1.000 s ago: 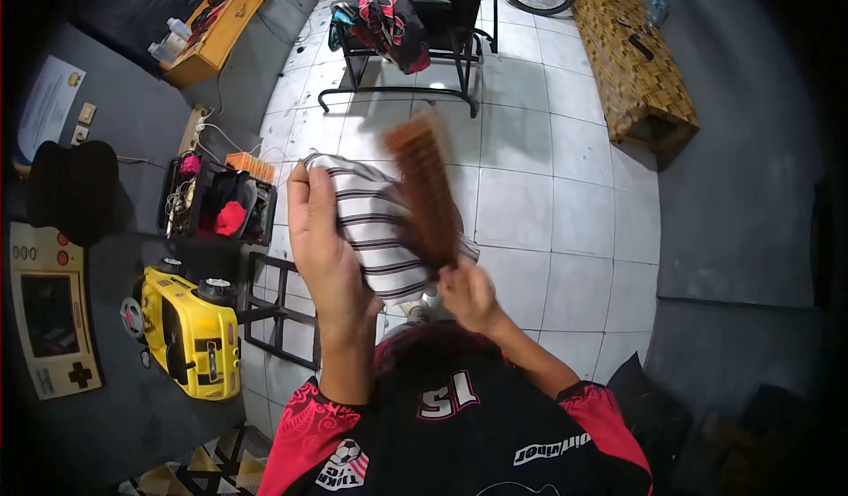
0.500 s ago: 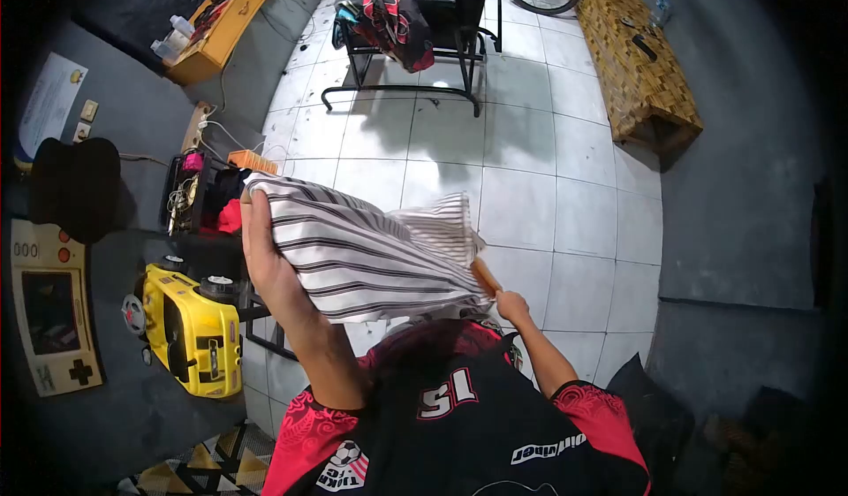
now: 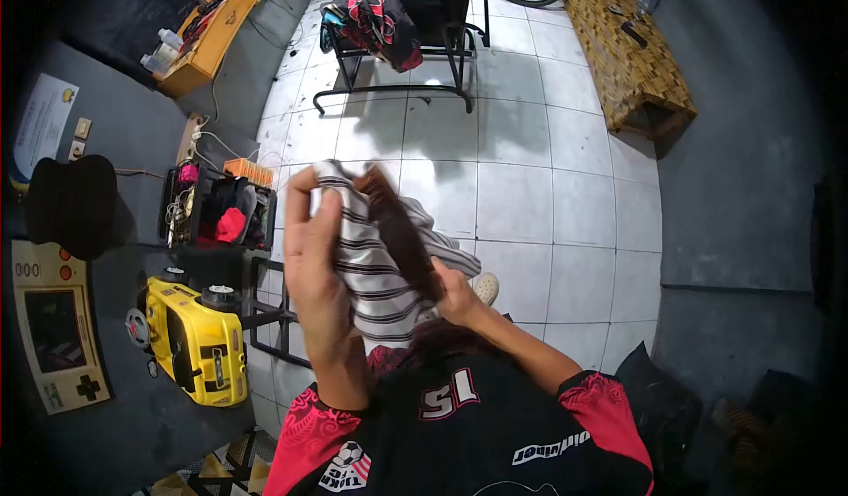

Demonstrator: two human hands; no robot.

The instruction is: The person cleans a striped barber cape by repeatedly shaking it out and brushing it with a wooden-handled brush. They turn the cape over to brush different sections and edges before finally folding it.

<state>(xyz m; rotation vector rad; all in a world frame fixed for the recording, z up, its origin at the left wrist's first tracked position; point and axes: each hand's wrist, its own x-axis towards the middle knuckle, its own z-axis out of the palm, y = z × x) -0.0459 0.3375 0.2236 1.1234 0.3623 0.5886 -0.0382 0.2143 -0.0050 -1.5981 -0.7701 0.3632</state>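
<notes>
My left hand is raised at centre left, its fingers closed on the upper edge of a white cloth with dark stripes. The cloth hangs in folds in front of my chest. Over its right side slants a dark brown brush-like object, blurred by motion, its upper end close to the fingers of my left hand. My right hand is closed round the lower end of this object.
A black-framed chair with clothing on it stands ahead. A woven bench is at the right. On the left are a yellow toy car, a black rack of items and an orange shelf.
My left hand has moved right, and the cloth has bunched up from its stretched spread. My right hand has moved left and up, bringing the brown object across the cloth.
</notes>
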